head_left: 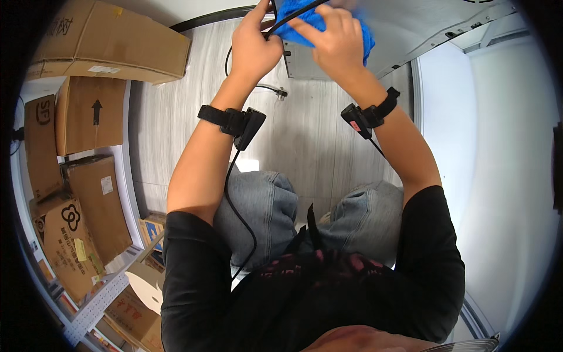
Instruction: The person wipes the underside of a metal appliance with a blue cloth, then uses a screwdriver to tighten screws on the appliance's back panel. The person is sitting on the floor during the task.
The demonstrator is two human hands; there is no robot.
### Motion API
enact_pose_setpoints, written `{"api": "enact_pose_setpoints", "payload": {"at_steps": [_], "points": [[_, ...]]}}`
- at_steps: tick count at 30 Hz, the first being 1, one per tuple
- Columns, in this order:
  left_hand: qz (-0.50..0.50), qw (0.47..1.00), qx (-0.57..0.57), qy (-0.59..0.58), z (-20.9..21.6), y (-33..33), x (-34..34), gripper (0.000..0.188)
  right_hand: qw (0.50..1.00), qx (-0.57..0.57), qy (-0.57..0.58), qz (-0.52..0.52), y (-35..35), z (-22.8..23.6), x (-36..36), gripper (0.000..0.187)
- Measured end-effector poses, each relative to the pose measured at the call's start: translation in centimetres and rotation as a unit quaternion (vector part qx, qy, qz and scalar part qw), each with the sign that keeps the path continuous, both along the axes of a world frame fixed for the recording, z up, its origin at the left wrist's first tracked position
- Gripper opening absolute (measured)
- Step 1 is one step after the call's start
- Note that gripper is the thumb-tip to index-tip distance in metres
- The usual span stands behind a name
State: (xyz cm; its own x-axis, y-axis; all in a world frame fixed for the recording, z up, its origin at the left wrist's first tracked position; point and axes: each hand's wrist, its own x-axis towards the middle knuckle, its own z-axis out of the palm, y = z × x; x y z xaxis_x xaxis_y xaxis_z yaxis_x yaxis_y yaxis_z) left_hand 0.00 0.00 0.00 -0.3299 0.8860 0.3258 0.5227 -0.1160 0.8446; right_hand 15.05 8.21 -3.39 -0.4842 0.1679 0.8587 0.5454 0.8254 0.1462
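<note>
At the top of the head view, my left hand [256, 50] is closed around a black cable [293, 15], which runs up to the right across a bright blue cloth [366, 42]. My right hand [339, 41] is bent over the cloth with its fingers curled into it. Part of the cloth bulges out between my two hands, and its top is cut off by the picture's edge. Below my hands a plug [281, 93] on a black cord lies on the floor. The fingertips of my left hand are partly out of view.
A grey metal panel [404, 35] with a row of small holes along its edge stands at the upper right. Cardboard boxes [94, 114] fill a white shelf [88, 314] on the left. A white wall [510, 152] rises on the right. My knees [261, 205] are bent above the pale floor [311, 135].
</note>
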Motion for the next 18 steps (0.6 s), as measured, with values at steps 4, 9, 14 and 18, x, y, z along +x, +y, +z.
{"api": "enact_pose_setpoints", "payload": {"at_steps": [4, 9, 14, 18], "points": [[-0.016, 0.999, 0.035, -0.015, 0.0, 0.6, -0.3, 0.073, 0.998, -0.006, -0.046, 0.037, 1.7, -1.4, 0.2, 0.045], [-0.018, 0.999, 0.001, -0.031, 0.1, -0.6, -0.4, 0.076, 0.993, -0.070, 0.006, 0.090, 0.4, 2.5, 1.4, 0.047], [-0.004, 1.000, 0.002, -0.024, -0.5, -0.8, -0.2, 0.077, 0.998, 0.013, -0.045, 0.035, 1.1, -3.4, 2.1, 0.047], [0.021, 0.999, 0.014, 0.019, -0.3, -0.6, 0.0, 0.059, 0.992, -0.023, -0.120, 0.025, 1.4, -6.1, 3.7, 0.051]]}}
